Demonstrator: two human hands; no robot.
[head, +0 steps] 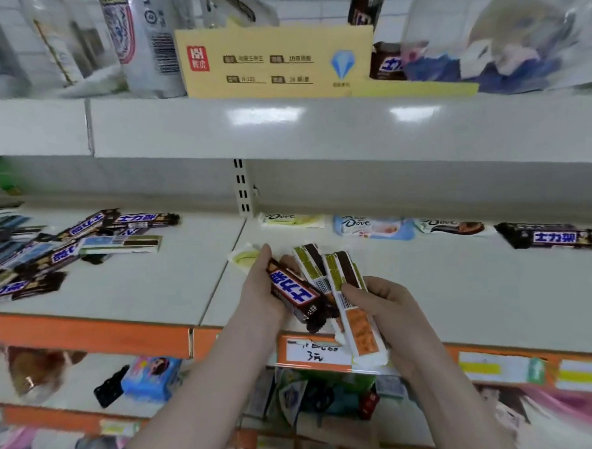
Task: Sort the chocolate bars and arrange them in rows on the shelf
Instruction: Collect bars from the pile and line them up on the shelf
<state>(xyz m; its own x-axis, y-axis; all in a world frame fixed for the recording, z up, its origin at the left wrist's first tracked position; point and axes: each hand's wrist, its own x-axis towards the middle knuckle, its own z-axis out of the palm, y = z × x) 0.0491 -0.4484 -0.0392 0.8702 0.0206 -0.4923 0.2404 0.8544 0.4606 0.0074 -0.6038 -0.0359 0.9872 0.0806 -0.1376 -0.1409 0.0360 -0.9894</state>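
My left hand (262,287) grips a brown Snickers bar (294,293) over the middle shelf (147,292). Beside it, my right hand (383,304) holds white-wrapped bars (355,316) fanned out, their backs showing green and orange panels. A pale green bar (243,257) lies on the shelf just behind my left hand. Along the back of the shelf lies a row: a green Dove bar (291,220), a blue Dove bar (373,226), a third Dove bar (454,226) and a Snickers bar (549,236). A jumbled pile of bars (46,245) covers the shelf's left side.
The upper shelf (327,130) overhangs, carrying a yellow carton (272,63), white pouches (133,27) and a clear bag (503,43). An orange price strip (86,335) with a handwritten tag (315,352) edges the middle shelf. Snack packets (151,376) fill the lower shelf.
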